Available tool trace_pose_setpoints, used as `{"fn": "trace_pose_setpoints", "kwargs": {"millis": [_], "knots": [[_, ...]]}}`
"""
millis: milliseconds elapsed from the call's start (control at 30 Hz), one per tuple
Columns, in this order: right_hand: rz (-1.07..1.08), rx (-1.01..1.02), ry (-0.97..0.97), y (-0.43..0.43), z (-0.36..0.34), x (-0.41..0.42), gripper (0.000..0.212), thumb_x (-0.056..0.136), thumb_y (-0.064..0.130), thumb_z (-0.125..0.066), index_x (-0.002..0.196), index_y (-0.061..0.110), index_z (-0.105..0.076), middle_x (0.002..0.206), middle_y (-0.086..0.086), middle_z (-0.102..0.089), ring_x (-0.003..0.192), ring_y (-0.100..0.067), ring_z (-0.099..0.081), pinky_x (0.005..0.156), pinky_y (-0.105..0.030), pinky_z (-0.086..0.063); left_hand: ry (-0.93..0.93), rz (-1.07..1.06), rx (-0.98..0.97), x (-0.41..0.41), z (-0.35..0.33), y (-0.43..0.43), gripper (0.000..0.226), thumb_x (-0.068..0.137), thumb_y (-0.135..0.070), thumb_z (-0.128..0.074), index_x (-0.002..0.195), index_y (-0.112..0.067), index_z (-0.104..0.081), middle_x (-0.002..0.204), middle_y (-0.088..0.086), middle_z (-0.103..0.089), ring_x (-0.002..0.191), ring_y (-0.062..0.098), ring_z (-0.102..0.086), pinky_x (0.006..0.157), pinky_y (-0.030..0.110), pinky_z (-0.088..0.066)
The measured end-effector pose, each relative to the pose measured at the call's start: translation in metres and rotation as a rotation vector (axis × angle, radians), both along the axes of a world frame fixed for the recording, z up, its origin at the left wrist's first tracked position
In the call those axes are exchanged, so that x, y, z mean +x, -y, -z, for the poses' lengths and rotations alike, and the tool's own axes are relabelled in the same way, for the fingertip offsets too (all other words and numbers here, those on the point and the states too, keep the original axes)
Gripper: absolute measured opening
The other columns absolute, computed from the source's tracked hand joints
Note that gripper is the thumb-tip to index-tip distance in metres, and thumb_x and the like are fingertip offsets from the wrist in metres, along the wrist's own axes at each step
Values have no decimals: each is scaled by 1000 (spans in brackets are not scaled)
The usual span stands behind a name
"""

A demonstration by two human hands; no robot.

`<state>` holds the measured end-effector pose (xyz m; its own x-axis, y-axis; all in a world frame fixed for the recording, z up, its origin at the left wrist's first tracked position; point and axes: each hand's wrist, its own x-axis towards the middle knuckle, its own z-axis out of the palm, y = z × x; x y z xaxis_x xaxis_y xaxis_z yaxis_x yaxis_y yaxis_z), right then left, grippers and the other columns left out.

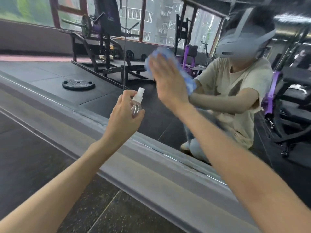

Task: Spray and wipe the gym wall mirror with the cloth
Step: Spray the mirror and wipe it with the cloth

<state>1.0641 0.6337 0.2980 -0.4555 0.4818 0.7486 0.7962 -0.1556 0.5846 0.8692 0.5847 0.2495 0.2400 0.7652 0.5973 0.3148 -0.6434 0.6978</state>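
Observation:
The wall mirror [104, 84] fills the upper part of the head view and runs down to a grey ledge. My right hand [168, 81] lies flat with straight fingers on a blue cloth [170, 56], pressing it against the glass; the hand and cloth are blurred. The cloth sticks out above the fingers and to their right. My left hand [123, 116] grips a small clear spray bottle [137, 102] with a white nozzle, held upright just in front of the mirror, left of and below the cloth.
A grey ledge [143, 165] runs diagonally along the mirror's bottom edge. Dark speckled rubber floor [42, 157] lies below it. The mirror reflects a person, gym machines, a weight plate on the floor and windows. A vertical seam [124, 64] splits the glass.

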Motion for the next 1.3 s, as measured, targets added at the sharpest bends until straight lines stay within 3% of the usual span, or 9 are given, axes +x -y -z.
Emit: {"fn": "trace_pose_setpoints", "kwargs": {"millis": [133, 233, 500, 667, 767, 867, 933, 1033, 1300], "knots": [[192, -549, 423, -3, 164, -12, 51, 82, 10, -43, 127, 19, -65, 135, 3, -60, 131, -16, -50, 121, -41, 3, 11, -18, -21, -20, 1, -15, 39, 89, -10, -61, 122, -16, -43, 103, 2, -55, 81, 21, -54, 80, 40, -47], [86, -821, 470, -18, 208, -21, 29, 80, 23, -59, 102, 23, -78, 116, 10, -70, 114, -9, -63, 112, -34, -26, -45, -10, -23, -37, 6, -25, 38, 88, -9, -62, 121, -14, -44, 103, 6, -57, 79, 19, -50, 74, 32, -40], [171, -331, 267, -68, 22, -56, 54, 81, 7, -35, 126, 17, -65, 132, 5, -62, 127, -16, -54, 110, -34, -37, -25, -23, -70, -40, 5, -40, 37, 90, -12, -60, 123, -15, -44, 105, 5, -55, 83, 20, -49, 73, 28, -35], [427, -534, 641, -13, 132, -46, 59, 97, 26, -47, 152, 17, -29, 159, 1, -28, 147, -20, -22, 121, -41, -14, -28, -1, -51, -33, 3, -37, 34, 91, -14, -59, 120, -18, -42, 108, 4, -58, 85, 22, -55, 71, 31, -39], [218, -689, 570, 25, 164, -12, 43, 91, 18, -45, 131, 21, -62, 140, 9, -55, 133, -11, -47, 121, -41, 1, -75, 17, -57, -27, -3, -30, 34, 91, -15, -59, 121, -18, -42, 106, 4, -57, 86, 22, -53, 74, 31, -36], [20, -487, 671, 32, 69, 23, 38, 89, 12, -50, 122, 13, -67, 128, -1, -64, 121, -18, -58, 118, -36, -23, -65, 62, -48, -10, -21, -21, 34, 92, -14, -58, 121, -15, -42, 102, 2, -56, 86, 20, -51, 74, 31, -36], [-333, -273, 479, 42, -32, 42, 40, 97, 18, -44, 136, 11, -52, 136, -8, -57, 128, -24, -49, 116, -33, -23, -41, 67, -31, 6, -34, -16, 35, 91, -15, -58, 122, -15, -43, 100, -4, -54, 85, 19, -49, 74, 31, -36], [-98, 4, 99, 57, -86, 64, 46, 91, 2, -46, 137, 5, -51, 141, -14, -52, 134, -33, -43, 118, -31, -2, 3, 88, 3, 30, -48, -1, 41, 91, -14, -59, 128, -14, -41, 98, -8, -51, 88, 15, -48, 74, 24, -31], [128, -760, 385, 157, 157, 98, 48, 85, 12, -39, 121, 24, -69, 132, 7, -61, 127, -12, -51, 121, -38, 7, -24, 176, 38, 44, -47, 38, 44, 91, -11, -56, 130, -17, -36, 105, 1, -52, 80, 8, -50, 75, 26, -33]]}}
